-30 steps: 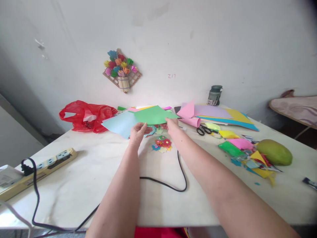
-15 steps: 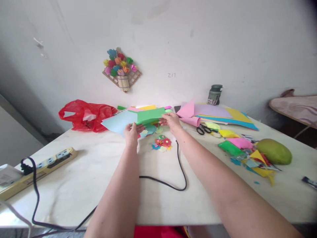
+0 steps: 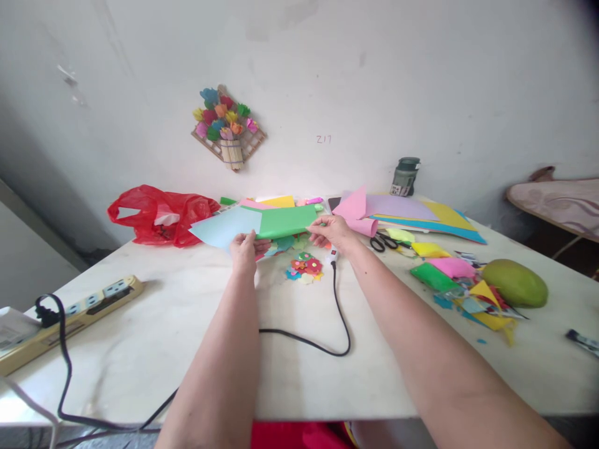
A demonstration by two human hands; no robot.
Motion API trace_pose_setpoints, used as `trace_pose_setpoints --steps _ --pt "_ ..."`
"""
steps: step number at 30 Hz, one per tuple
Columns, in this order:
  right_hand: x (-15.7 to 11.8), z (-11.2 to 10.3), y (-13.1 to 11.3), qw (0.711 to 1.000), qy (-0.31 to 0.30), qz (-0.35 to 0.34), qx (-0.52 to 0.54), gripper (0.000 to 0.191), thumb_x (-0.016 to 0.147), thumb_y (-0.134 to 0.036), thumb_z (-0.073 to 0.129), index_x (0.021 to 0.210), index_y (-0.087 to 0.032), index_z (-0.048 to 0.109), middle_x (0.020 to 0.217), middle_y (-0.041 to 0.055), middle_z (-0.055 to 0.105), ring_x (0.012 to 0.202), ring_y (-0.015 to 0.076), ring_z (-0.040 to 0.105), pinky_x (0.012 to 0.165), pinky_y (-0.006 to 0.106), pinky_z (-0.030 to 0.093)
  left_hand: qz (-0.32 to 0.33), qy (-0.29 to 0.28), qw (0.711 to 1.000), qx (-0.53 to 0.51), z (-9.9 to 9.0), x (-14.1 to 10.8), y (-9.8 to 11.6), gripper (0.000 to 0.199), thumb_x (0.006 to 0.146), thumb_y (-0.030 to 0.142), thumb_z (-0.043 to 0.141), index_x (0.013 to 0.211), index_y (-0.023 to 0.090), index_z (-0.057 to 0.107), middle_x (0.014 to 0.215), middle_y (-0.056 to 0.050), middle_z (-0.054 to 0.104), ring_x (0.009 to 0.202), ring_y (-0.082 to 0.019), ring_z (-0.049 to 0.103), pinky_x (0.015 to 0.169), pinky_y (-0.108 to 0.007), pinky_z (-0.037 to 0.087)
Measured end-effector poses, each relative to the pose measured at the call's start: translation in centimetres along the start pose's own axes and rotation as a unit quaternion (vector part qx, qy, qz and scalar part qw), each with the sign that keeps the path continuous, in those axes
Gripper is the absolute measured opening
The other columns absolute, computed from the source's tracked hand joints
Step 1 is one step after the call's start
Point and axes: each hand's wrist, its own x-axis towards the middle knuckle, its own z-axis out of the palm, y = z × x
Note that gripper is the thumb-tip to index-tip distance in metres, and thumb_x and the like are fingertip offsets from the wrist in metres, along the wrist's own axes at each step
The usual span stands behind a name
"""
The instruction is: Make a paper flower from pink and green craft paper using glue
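Observation:
A green paper sheet (image 3: 287, 219) is raised above the far middle of the table, its near edge curled. My left hand (image 3: 248, 248) grips its lower left corner, thumb on top, where it meets a light blue sheet (image 3: 229, 226). At the green sheet's right corner, my right hand (image 3: 330, 231) pinches the edge between thumb and fingers. Just in front lies a small pile of coloured paper flowers (image 3: 306, 268). Other paper pieces show partly under the green sheet.
Scissors (image 3: 384, 242), clay packets (image 3: 433, 277) and a green mango (image 3: 515, 284) lie to the right. A red plastic bag (image 3: 161, 215) and a power strip (image 3: 93, 305) are at left. A black cord (image 3: 344, 324) loops across the middle.
My right hand has moved slightly right along the green sheet, whose near edge now looks rolled rather than hanging as a flat flap. The view has shifted slightly.

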Motion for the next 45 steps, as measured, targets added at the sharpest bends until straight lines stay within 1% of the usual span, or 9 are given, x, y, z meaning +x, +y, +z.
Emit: trace_pose_setpoints --steps 5,10,15,18,24,27,30,33,45 --pt "0.1 -0.4 0.5 0.999 0.034 -0.007 0.035 0.018 0.066 -0.024 0.069 0.068 -0.014 0.054 0.052 0.0011 0.063 0.039 0.0096 0.056 0.035 0.016 0.043 -0.029 -0.019 0.999 0.034 -0.1 0.0 0.1 0.023 0.066 0.031 0.063 0.065 0.017 0.045 0.046 -0.004 0.06 0.036 -0.015 0.055 0.036 -0.022 0.043" --pt "0.5 -0.6 0.9 0.996 0.073 -0.015 0.049 0.016 0.068 -0.019 0.067 0.064 -0.013 0.053 0.053 0.0016 0.063 0.041 0.0092 0.057 0.038 0.018 0.046 -0.063 -0.072 0.995 -0.007 0.0 0.0 0.1 0.015 0.07 0.021 0.061 0.07 0.014 0.048 0.059 -0.01 0.065 0.052 -0.018 0.064 0.049 -0.025 0.051" --pt "0.6 -0.1 0.4 0.993 0.115 -0.008 0.032 0.014 0.07 -0.011 0.063 0.064 -0.014 0.051 0.05 0.0008 0.06 0.044 0.0101 0.058 0.04 0.017 0.047 -0.068 -0.092 0.991 -0.062 0.1 -0.1 0.0 0.01 0.072 0.013 0.059 0.074 0.012 0.05 0.061 -0.007 0.063 0.065 -0.02 0.067 0.063 -0.029 0.054" --pt "0.7 0.2 0.1 0.988 0.15 -0.013 0.036 0.015 0.068 -0.009 0.063 0.076 -0.015 0.052 0.051 -0.0027 0.056 0.046 0.0107 0.059 0.04 0.017 0.046 -0.074 -0.087 0.99 -0.086 0.1 0.1 -0.1 0.007 0.072 0.01 0.058 0.075 0.011 0.051 0.067 -0.008 0.063 0.069 -0.02 0.067 0.068 -0.03 0.054" --pt "1.4 1.2 0.4 0.98 0.164 -0.103 0.046 0.057 0.063 -0.014 0.066 0.114 -0.023 0.043 0.086 0.001 0.061 0.063 0.0101 0.061 0.051 0.02 0.05 -0.088 -0.046 0.985 -0.144 0.3 0.8 -0.7 0.006 0.075 0.006 0.05 0.074 0.011 0.051 0.068 -0.009 0.064 0.07 -0.019 0.067 0.067 -0.028 0.055" --pt "1.9 2.0 0.9 0.976 0.187 -0.113 0.023 0.043 0.064 -0.018 0.065 0.103 -0.021 0.048 0.089 0.0013 0.059 0.06 0.0079 0.058 0.052 0.02 0.048 -0.11 -0.015 0.978 -0.177 1.0 0.6 -0.8 0.009 0.075 0.003 0.047 0.074 0.012 0.05 0.067 -0.008 0.064 0.074 -0.02 0.067 0.068 -0.026 0.055" --pt "2.0 2.7 1.4 0.982 0.157 -0.092 -0.05 0.017 0.066 -0.029 0.065 0.072 -0.018 0.054 0.068 -0.0004 0.058 0.057 0.0086 0.054 0.049 0.018 0.044 -0.135 0.002 0.973 -0.189 1.8 0.2 -0.8 0.011 0.074 0.002 0.045 0.076 0.012 0.049 0.068 -0.009 0.064 0.075 -0.02 0.066 0.069 -0.026 0.055" --pt "1.8 3.4 1.5 0.982 0.112 -0.062 -0.14 0.026 0.065 -0.036 0.066 0.052 -0.017 0.052 0.051 -0.0011 0.053 0.05 0.0091 0.049 0.045 0.018 0.039 -0.151 -0.012 0.972 -0.181 2.5 -0.2 -0.8 0.012 0.073 0.002 0.045 0.078 0.011 0.05 0.067 -0.008 0.064 0.073 -0.02 0.067 0.067 -0.027 0.055" --pt "1.4 6.1 1.3 0.983 0.089 0.061 -0.147 0.023 0.07 -0.033 0.059 0.057 -0.014 0.059 0.056 0.0023 0.061 0.042 0.0077 0.043 0.041 0.019 0.033 -0.164 -0.074 0.974 -0.137 3.1 -1.0 -1.3 0.016 0.071 0.004 0.047 0.084 0.013 0.05 0.07 -0.009 0.066 0.065 -0.021 0.066 0.063 -0.031 0.053"
